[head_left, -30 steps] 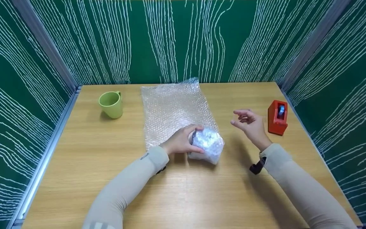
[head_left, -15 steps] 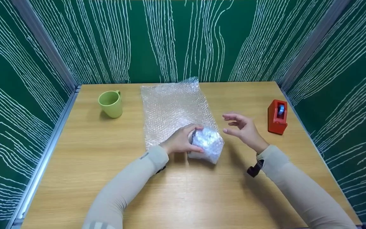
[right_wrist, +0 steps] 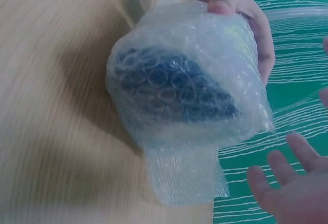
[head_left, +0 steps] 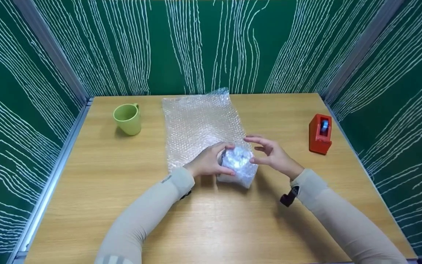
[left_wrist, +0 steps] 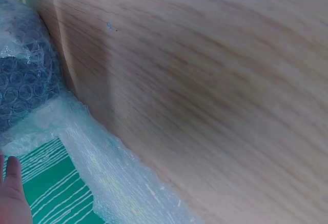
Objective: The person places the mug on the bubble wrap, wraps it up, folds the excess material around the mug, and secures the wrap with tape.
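A bundle wrapped in bubble wrap [head_left: 243, 168] sits at the middle of the table, with something dark blue showing through its end in the right wrist view. My left hand [head_left: 208, 161] grips the bundle from its left side, thumb toward me and fingers over the far side. On the other side, my right hand [head_left: 276, 157] hovers with fingers spread, its thumb overlapping the bundle's right edge in the head view. The right wrist view shows those fingers [right_wrist: 281, 168] apart from the wrap. Behind the bundle lies a flat sheet of bubble wrap [head_left: 200, 124].
A green mug [head_left: 127, 120] stands upright at the back left of the wooden table [head_left: 211, 227]. Toward the right edge is a red tape dispenser [head_left: 320, 135]. Green panels with white wavy lines [head_left: 233, 47] enclose the back and sides.
My right hand has moved left from near the tape dispenser to the bundle's right side, its fingers spreading. The left hand and the bundle have stayed in place.
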`<state>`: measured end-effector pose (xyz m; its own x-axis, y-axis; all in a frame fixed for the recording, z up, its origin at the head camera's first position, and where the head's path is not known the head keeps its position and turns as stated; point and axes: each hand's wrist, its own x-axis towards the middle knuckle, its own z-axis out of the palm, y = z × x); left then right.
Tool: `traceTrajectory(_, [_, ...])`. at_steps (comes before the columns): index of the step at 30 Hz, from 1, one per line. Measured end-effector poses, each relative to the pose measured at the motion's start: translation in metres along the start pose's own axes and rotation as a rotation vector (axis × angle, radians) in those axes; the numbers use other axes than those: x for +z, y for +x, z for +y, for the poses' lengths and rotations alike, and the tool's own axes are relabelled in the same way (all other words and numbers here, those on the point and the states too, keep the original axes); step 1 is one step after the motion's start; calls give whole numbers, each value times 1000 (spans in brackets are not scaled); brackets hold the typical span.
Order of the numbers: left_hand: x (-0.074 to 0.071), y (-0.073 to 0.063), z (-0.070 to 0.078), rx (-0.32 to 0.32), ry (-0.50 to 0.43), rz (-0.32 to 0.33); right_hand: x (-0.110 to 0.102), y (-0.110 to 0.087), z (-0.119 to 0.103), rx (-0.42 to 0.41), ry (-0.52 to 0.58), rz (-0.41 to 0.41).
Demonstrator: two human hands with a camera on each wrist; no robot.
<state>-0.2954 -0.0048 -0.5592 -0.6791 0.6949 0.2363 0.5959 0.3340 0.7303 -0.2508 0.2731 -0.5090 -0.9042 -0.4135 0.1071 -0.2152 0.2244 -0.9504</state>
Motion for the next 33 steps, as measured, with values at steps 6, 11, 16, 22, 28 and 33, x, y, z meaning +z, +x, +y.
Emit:
traceTrajectory(6, [-1, 0, 1, -9, 10, -5, 6, 3, -1, -11, 35, -42])
traceTrajectory(11, [-1, 1, 1, -23, 24, -7, 9, 6, 1, -26, 60, -62])
traceTrajectory(16, [0, 2, 0, -20, 22, -7, 7, 6, 5, 15, 95, -59])
traceTrajectory(22, [0, 1, -1, -19, 23, -9, 2, 3, 17, 94, 76, -26])
traceTrajectory(28, [-1, 0, 0, -22, 26, -7, -1, 0, 28, 123, 71, 4])
traceTrajectory(33, [-2, 0, 1, -13, 36, -10, -1, -3, 35, 110, 89, 33])
